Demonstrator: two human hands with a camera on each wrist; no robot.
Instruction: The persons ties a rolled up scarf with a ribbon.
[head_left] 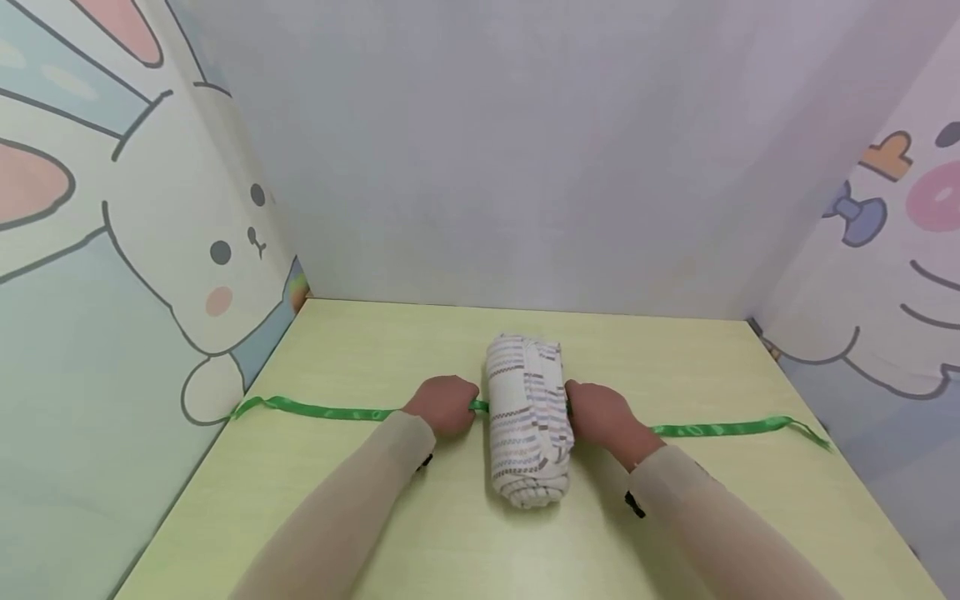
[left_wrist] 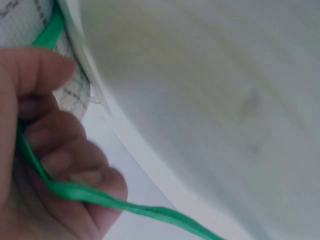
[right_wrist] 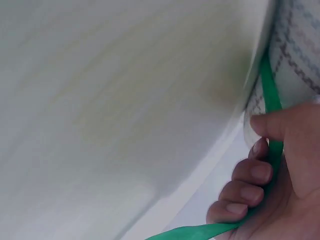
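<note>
A rolled cloth point(head_left: 525, 417), white with rows of small coloured dashes, lies lengthwise at the middle of the table. Beneath it runs a green ribbon point(head_left: 337, 412), which comes out on both sides; the stretch under the roll is hidden. On the left side my left hand point(head_left: 444, 406) grips the ribbon close to the roll, and in the left wrist view the ribbon point(left_wrist: 75, 191) passes through its curled fingers. My right hand point(head_left: 602, 414) holds the other side beside the roll, with the ribbon point(right_wrist: 270, 90) between thumb and fingers in the right wrist view.
The pale yellow-green table point(head_left: 660, 358) is bounded by a plain light wall point(head_left: 525, 167) at the back. Side panels carry a cartoon rabbit point(head_left: 187, 233) on the left and another cartoon figure point(head_left: 900, 275) on the right. Both ribbon ends reach out near the table's side edges.
</note>
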